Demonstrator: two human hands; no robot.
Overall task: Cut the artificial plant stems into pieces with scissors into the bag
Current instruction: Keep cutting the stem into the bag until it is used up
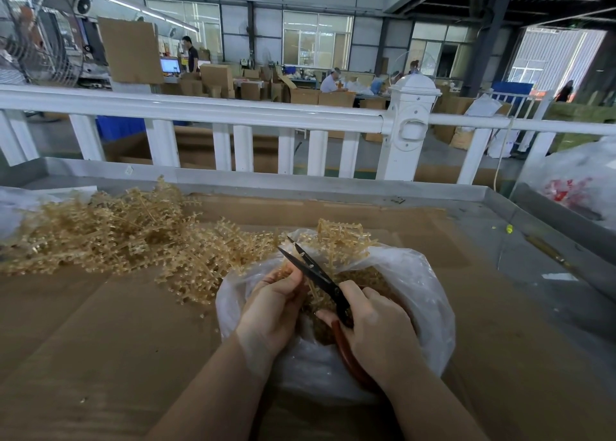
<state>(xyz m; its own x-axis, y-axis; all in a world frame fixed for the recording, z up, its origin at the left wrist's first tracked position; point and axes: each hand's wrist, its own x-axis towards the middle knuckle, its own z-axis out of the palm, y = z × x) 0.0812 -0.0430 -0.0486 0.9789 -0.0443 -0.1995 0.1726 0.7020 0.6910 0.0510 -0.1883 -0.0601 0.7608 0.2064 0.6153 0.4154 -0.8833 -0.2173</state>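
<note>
A tan artificial plant stem [336, 240] is pinched in the left hand [273, 307] over the open clear plastic bag [430, 294] on a cardboard-covered table [100, 324]; the scissors [316, 274], blades parted, are gripped by their red handles in the right hand [376, 330]; uncut stems [110, 230] are heaped to the left; the cut is probably best made with the stem kept above the bag's mouth and fingers held back from the blades, so pieces drop inside.

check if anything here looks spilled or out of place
A few small tan plastic bits lie loose on the brown cardboard sheet, left of the clear plastic bag, not inside it. A small yellow scrap sits alone to the far right. Nothing else stands out.
</note>
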